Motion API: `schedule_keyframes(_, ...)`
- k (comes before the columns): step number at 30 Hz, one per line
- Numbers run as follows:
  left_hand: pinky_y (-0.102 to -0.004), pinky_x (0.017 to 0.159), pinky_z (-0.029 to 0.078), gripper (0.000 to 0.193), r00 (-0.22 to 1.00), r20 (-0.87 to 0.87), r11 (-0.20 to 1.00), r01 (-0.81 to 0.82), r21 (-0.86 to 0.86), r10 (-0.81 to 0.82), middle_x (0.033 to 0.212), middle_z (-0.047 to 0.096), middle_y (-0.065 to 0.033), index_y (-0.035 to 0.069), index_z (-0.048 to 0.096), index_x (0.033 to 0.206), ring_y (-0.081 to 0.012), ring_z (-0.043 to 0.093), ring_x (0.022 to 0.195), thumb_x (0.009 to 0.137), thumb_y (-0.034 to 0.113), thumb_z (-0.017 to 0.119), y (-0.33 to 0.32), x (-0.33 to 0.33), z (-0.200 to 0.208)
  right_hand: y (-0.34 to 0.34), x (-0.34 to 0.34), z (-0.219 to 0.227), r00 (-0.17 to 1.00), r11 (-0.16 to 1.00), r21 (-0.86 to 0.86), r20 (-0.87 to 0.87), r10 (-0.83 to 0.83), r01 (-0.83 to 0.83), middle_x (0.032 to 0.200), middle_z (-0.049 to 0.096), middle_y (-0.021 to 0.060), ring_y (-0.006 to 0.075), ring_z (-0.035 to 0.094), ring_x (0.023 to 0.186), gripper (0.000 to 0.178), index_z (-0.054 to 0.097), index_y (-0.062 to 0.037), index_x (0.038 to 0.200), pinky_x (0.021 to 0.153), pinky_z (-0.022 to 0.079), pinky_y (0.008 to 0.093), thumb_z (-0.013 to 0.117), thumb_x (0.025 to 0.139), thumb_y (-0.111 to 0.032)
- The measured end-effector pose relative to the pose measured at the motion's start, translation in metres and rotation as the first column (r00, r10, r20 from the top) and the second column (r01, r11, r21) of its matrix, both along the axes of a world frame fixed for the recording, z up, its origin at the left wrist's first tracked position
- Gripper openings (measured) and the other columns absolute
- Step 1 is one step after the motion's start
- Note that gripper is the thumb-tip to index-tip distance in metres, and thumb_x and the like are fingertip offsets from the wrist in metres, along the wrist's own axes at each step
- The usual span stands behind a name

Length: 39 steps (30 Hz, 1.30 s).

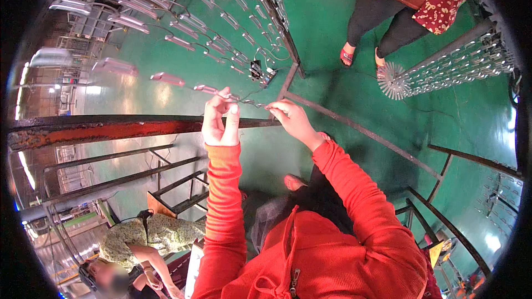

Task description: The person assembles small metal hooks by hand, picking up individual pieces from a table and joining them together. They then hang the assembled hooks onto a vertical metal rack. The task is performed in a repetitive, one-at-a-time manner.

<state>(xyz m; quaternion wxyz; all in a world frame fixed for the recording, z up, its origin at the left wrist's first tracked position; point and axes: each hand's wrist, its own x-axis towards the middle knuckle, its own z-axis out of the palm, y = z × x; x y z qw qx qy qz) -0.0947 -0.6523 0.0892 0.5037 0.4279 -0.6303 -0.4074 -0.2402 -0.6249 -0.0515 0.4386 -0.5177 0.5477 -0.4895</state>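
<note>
A thin, dark twisted wire [250, 102] stretches between my two hands at chest height. My left hand [221, 122] has its fingertips and thumb closed round the wire beside the nearest metal piece. My right hand [296, 123] pinches the wire's other end between thumb and fingers. From my left hand, a row of shiny, oblong metal pieces [168, 79] runs off to the upper left on the same strand. What exactly sits between my left fingertips is too small to make out.
Several similar strands of metal pieces [191, 20] hang at the upper left. A rusty red-brown bar [111, 128] crosses at left. At upper right, a person [413, 0] stands near a rack of metal parts [460, 63]. Another person [149, 238] is at lower left.
</note>
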Motion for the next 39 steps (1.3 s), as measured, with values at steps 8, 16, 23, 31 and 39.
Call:
schedule_keyframes(8, -0.0250, 0.087, 0.043, 0.033, 1.000, -0.002, 0.994, -0.026, 0.103, 0.026, 0.106, 0.057, -0.0050, 0.001, 0.053, 0.120, -0.0121, 0.054, 0.096, 0.087, -0.002, 0.056, 0.038, 0.036, -0.006, 0.024, -0.005, -0.028, 0.983, 0.991, 0.049, -0.145, -0.113, 0.121, 0.091, 0.065, 0.0102, 0.0261, 0.065, 0.082, 0.021, 0.063, -0.0078, 0.103, 0.075, 0.051, 0.0357, 0.061, 0.084, -0.017)
schedule_keyframes(16, -0.0246, 0.084, 0.046, 0.022, 0.992, 0.122, 0.995, 0.016, 0.099, -0.028, 0.099, 0.061, -0.0049, -0.001, 0.059, 0.110, -0.0116, 0.058, 0.090, 0.089, 0.002, 0.058, 0.036, 0.076, -0.021, 0.062, -0.011, -0.049, 0.989, 0.991, 0.126, -0.147, -0.017, 0.035, 0.086, 0.067, 0.0076, 0.0163, 0.065, 0.079, 0.012, 0.064, -0.0038, 0.094, 0.070, 0.050, 0.0288, 0.061, 0.086, -0.011)
schedule_keyframes(23, -0.0196, 0.079, 0.044, 0.023, 0.998, -0.019, 0.998, -0.066, 0.003, 0.066, 0.094, 0.059, -0.0010, 0.000, 0.058, 0.112, -0.0058, 0.054, 0.084, 0.089, 0.004, 0.059, -0.005, 0.027, 0.025, 0.007, 0.000, 0.081, 0.978, 0.944, -0.256, 0.080, -0.192, 0.206, 0.082, 0.063, 0.0077, 0.0182, 0.064, 0.073, 0.007, 0.062, -0.0040, 0.088, 0.064, 0.050, 0.0286, 0.065, 0.081, -0.005)
schedule_keyframes(31, -0.0179, 0.072, 0.042, 0.023, 0.995, 0.001, 0.991, -0.103, -0.089, 0.103, 0.088, 0.057, 0.0027, 0.000, 0.058, 0.112, -0.0035, 0.050, 0.075, 0.089, 0.005, 0.060, -0.004, 0.010, 0.061, -0.001, 0.003, 0.155, 0.971, 0.856, -0.460, 0.089, -0.222, 0.238, 0.079, 0.060, 0.0056, 0.0134, 0.058, 0.066, 0.009, 0.063, -0.0052, 0.089, 0.059, 0.047, 0.0263, 0.066, 0.080, -0.005)
schedule_keyframes(39, -0.0247, 0.077, 0.047, 0.021, 0.986, 0.020, 0.933, -0.150, -0.326, 0.165, 0.094, 0.059, -0.0051, 0.000, 0.056, 0.110, -0.0115, 0.056, 0.082, 0.090, -0.001, 0.054, 0.020, 0.035, 0.159, 0.009, -0.019, 0.278, 0.974, 0.638, -0.739, 0.116, -0.195, 0.216, 0.080, 0.060, 0.0063, 0.0112, 0.059, 0.065, 0.014, 0.062, -0.0017, 0.090, 0.057, 0.047, 0.0231, 0.066, 0.078, 0.005)
